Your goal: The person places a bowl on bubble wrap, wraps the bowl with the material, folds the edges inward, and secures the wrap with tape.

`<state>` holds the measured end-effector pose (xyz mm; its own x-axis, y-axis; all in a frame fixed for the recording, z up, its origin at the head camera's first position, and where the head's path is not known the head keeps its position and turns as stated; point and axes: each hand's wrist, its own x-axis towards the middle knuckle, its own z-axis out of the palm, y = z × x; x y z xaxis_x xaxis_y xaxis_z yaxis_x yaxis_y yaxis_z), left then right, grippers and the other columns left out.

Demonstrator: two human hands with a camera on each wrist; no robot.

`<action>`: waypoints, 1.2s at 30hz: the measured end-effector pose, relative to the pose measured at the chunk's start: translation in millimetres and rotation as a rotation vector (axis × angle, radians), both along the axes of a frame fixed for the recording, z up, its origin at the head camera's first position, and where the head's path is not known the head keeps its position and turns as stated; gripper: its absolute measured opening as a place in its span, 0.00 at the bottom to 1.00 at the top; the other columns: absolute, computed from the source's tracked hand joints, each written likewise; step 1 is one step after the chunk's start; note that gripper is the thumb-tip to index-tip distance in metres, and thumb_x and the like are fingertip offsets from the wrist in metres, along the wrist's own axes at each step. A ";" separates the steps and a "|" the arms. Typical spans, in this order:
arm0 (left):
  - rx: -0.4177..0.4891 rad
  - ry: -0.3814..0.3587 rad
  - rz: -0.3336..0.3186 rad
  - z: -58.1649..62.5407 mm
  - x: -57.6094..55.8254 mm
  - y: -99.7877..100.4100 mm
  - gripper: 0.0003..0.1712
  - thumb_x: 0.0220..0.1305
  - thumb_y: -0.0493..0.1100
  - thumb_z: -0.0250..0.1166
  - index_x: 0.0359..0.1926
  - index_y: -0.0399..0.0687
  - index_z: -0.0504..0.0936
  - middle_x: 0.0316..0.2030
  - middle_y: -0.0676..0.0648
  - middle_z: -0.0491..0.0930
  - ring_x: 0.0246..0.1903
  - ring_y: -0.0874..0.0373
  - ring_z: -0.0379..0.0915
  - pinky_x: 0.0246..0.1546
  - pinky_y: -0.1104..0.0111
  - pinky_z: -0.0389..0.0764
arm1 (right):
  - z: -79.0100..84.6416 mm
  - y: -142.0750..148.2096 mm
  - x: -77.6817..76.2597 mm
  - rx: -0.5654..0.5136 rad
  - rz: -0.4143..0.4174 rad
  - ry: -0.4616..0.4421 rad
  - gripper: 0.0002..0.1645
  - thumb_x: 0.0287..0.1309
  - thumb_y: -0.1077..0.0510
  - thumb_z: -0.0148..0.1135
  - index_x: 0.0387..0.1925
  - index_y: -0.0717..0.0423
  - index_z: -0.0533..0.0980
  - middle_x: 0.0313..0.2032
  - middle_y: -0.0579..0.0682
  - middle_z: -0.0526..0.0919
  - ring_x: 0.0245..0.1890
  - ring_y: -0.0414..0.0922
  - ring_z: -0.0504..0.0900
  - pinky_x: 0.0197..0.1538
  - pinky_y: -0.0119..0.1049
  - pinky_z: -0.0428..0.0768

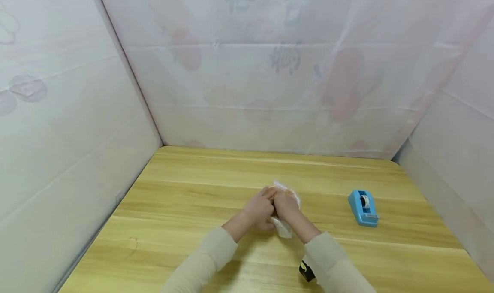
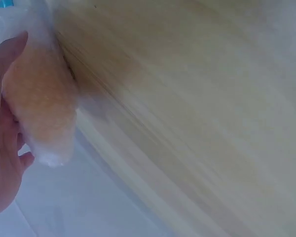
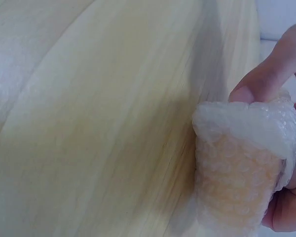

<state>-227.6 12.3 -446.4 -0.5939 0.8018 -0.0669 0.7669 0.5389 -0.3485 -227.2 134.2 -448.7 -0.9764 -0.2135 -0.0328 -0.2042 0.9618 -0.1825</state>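
Note:
A bundle of clear bubble wrap (image 1: 283,230) with something pale orange inside is held between both hands, over the middle of the table. The left hand (image 1: 257,209) grips its left side; in the left wrist view the thumb lies across the wrap (image 2: 42,94) and the other fingers curl beneath. From the right, the right hand (image 1: 287,203) grips the same bundle, thumb pressed on the folded upper edge of the wrap (image 3: 237,168) and fingers round its far side. The wrapped thing's kind is hidden by the bubble layers.
A blue tape dispenser (image 1: 363,208) with a roll in it stands to the right on the wooden table (image 1: 173,190). By the right sleeve lies a small black object with a yellow mark (image 1: 306,272), partly covered by the sleeve. Pale printed fabric walls (image 1: 239,83) enclose the table.

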 end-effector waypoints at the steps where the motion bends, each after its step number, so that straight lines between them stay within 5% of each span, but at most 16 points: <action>1: 0.008 -0.003 0.003 0.5 -0.7 -1.1 0.26 0.52 0.72 0.56 0.29 0.57 0.84 0.50 0.57 0.80 0.69 0.56 0.52 0.70 0.62 0.53 | 0.7 -0.2 -1.0 0.024 0.001 -0.007 0.04 0.44 0.62 0.66 0.24 0.57 0.78 0.28 0.51 0.82 0.23 0.45 0.79 0.31 0.41 0.81; 8: 0.017 -0.009 0.005 -4.3 -4.0 -3.0 0.29 0.54 0.73 0.53 0.33 0.57 0.84 0.59 0.56 0.73 0.70 0.55 0.49 0.71 0.61 0.53 | 3.8 -0.2 -4.7 0.096 0.032 -0.065 0.07 0.46 0.60 0.66 0.29 0.60 0.79 0.32 0.53 0.84 0.26 0.45 0.80 0.35 0.41 0.82; 16: 0.067 -0.006 -0.016 -7.5 -2.6 -9.7 0.42 0.56 0.71 0.52 0.64 0.51 0.68 0.66 0.52 0.63 0.71 0.51 0.45 0.71 0.60 0.51 | 2.4 8.8 1.2 -0.117 0.089 0.038 0.04 0.44 0.65 0.67 0.23 0.61 0.78 0.15 0.46 0.73 0.15 0.38 0.67 0.19 0.28 0.68; 21: 0.175 -0.068 -0.012 -0.9 4.2 -22.2 0.42 0.56 0.68 0.56 0.64 0.47 0.68 0.66 0.49 0.64 0.71 0.49 0.45 0.71 0.59 0.50 | 9.1 14.4 12.4 -0.216 0.114 0.077 0.10 0.49 0.69 0.61 0.15 0.65 0.74 0.11 0.47 0.67 0.13 0.37 0.59 0.17 0.23 0.59; 27: 0.263 -0.164 0.010 5.0 8.1 -30.2 0.37 0.57 0.64 0.59 0.61 0.48 0.71 0.66 0.47 0.64 0.71 0.49 0.47 0.71 0.58 0.51 | 13.0 20.1 22.8 -0.173 0.057 0.161 0.12 0.42 0.73 0.62 0.11 0.64 0.74 0.21 0.50 0.68 0.21 0.42 0.65 0.22 0.28 0.68; 36: 0.280 -0.171 0.000 1.6 6.8 -29.8 0.32 0.58 0.63 0.59 0.58 0.50 0.74 0.65 0.47 0.65 0.70 0.48 0.50 0.70 0.57 0.54 | 12.4 22.5 18.8 -0.150 0.124 -0.034 0.16 0.49 0.70 0.60 0.11 0.60 0.69 0.16 0.47 0.67 0.18 0.40 0.63 0.22 0.27 0.64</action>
